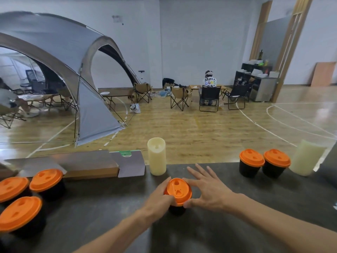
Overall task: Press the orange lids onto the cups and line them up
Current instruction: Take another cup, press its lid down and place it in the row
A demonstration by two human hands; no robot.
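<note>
At lower centre of the frame, an orange lid [177, 191] on a black cup [176, 210] is pinched at its rim by the left hand [160, 198] and the spread fingers of the right hand [209, 190]. Even downward pressure around the rim is advised. Bare desk [209, 230] lies between the lidded cups at left [20, 213] and the upper-right pair [251, 162]; the far desk edge is close.

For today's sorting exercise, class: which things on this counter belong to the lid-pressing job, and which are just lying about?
Part of the job:
- black cup with orange plastic lid, between left hand and right hand
- two lidded cups at right
- three lidded cups at left

Lying about:
- cream pillar candle
- flat brown cardboard box
- pale cylinder at far right
</note>
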